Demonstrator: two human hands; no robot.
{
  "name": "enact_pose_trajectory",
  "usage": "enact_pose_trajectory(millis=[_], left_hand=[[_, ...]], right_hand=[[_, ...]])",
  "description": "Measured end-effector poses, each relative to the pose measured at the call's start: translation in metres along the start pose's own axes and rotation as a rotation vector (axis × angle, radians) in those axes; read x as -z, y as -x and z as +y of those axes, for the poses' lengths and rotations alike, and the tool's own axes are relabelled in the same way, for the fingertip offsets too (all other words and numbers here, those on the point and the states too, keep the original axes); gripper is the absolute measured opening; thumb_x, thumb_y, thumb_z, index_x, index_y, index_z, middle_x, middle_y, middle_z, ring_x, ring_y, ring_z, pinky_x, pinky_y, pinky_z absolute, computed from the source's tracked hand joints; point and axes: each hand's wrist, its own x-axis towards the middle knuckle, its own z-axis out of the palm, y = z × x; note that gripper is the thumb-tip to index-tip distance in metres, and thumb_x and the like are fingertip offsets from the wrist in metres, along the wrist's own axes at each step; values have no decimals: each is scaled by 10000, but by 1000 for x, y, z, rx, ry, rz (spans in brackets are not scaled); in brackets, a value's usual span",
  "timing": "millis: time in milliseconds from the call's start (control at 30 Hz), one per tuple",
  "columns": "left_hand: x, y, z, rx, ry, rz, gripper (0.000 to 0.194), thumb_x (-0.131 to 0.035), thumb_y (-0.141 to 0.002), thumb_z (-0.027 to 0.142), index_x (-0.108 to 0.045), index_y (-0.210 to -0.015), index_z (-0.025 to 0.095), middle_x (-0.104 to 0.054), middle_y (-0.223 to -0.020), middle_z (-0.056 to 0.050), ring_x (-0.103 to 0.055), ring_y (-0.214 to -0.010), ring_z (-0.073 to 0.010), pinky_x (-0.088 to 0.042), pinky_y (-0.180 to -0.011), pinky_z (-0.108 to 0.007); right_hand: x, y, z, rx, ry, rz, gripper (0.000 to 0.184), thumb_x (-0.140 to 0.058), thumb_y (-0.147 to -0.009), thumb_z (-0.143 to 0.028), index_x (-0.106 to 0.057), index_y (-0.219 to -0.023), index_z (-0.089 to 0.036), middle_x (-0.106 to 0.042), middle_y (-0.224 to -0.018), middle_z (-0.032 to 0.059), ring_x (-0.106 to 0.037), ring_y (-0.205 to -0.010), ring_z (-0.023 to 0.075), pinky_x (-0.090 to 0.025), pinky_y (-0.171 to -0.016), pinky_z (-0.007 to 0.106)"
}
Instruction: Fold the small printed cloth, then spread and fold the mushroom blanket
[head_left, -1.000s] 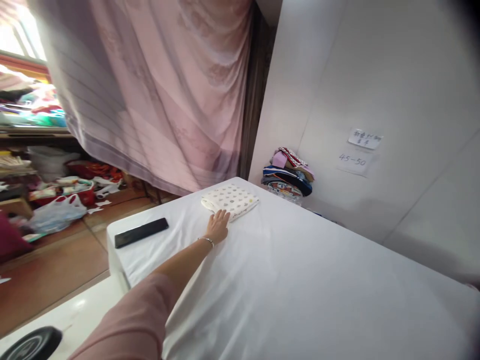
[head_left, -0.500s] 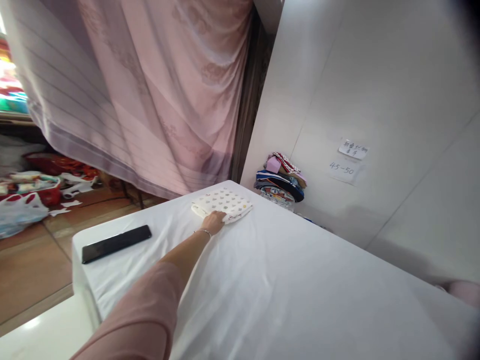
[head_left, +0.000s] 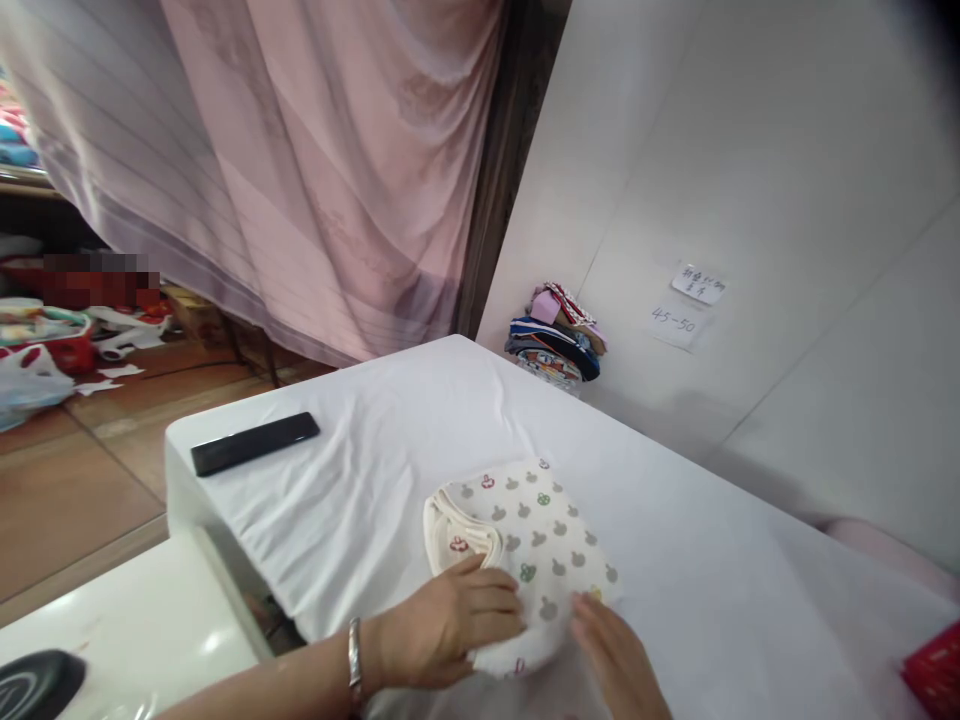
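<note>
The left hand (head_left: 457, 620), wearing a silver bracelet (head_left: 355, 655) at the wrist, is grasping the near-left edge of the folded mushroom-print cloth (head_left: 555, 545), its fingers curling over the cream fabric. The right hand (head_left: 619, 655) is holding nothing in its fingers; it is reaching in open, with fingers fairly straight, at the cloth's near-right edge, and its fingertips seem to be touching there, though blur is softening the contact. The cloth is lying on the white-covered table (head_left: 712, 580), near the edge closest to the person, its layered folds showing on the left. A long black case (head_left: 255, 443) is resting near the table's left corner, well apart from the cloth. Beyond the table, a stack of folded fabrics (head_left: 559, 335) is standing against the white wall (head_left: 750, 150).
</note>
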Motion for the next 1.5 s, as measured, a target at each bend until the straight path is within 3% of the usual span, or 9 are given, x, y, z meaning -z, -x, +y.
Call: enact_pose_trajectory(millis=[133,367,500,633,767,900,1200,1333,1500], left_hand=[[-12,26,3,54,-131,147,598,-488,-755,98,-388,-1313,287,-482,-1323,-51,-399,-1248,-225,-349,-1040,-449],[-30,38,-10,314,-297,415,751,-536,-732,87,-224,-1394,253,-268,-1457,-101,-246,-1335,-274,-356,-1043,-488],[-22,30,-13,423,-280,432,828,-536,-705,87,-154,-1415,278,-268,-1461,-86,-283,-1321,-267,-354,-1041,-491],[-19,27,-17,424,-253,376,730,-515,-698,90,-296,-1373,260,-400,-1391,-81,-376,-1267,-257,-370,-1026,-472],[-16,26,-18,358,-158,208,555,-493,-683,78,-523,-1206,262,-570,-1229,-40,-443,-1211,-244,-339,-1042,-465],[-3,18,-17,316,-36,78,594,-446,-655,48,-545,-1181,306,-555,-1249,4,-434,-1220,-224,-277,-1070,-468],[9,-41,-55,497,-288,414,376,-449,-793,258,-546,-1154,212,-569,-1192,-67,-508,-1101,-239,-401,-944,-419],[2,-59,-70,625,-430,260,499,-491,-774,268,-449,-1258,152,-433,-1343,-109,-415,-1198,-264,-378,-950,-395],[6,-72,-78,688,-506,125,334,-455,-804,272,-566,-1090,140,-592,-1063,-111,-514,-1008,-266,-381,-866,-407]], right_hand=[[-14,-21,-5,300,182,-317,725,-584,-758,-332,-232,-1384,-421,-430,-1359,-16,-459,-1198,303,-374,-1003,522],[-38,-54,-21,18,-82,-334,403,-542,-711,-195,-631,-1101,-248,-611,-1171,63,-529,-1121,276,-384,-982,486],[2,-95,-19,-489,-661,-31,344,-576,-751,-416,-642,-999,-188,-697,-923,61,-643,-894,265,-520,-786,417],[78,-119,37,-552,-878,609,403,-535,-725,-548,-599,-1001,-262,-656,-1068,31,-553,-1100,220,-501,-864,373],[111,-74,112,-768,-773,708,343,-429,-729,-570,-609,-875,-318,-648,-1052,46,-545,-1115,240,-512,-836,411],[88,-3,144,-916,-749,589,157,-607,-635,-438,-616,-711,-301,-672,-882,31,-628,-967,260,-522,-849,380],[60,15,106,-863,-819,594,418,-753,-571,-354,-626,-947,-224,-698,-896,20,-655,-845,186,-549,-765,270],[48,7,98,-860,-614,568,489,-739,-546,-436,-647,-932,-149,-694,-767,39,-622,-660,166,-515,-611,252],[41,7,97,-791,-537,552,442,-707,-563,-446,-670,-888,-150,-685,-752,44,-592,-657,166,-473,-591,255]])
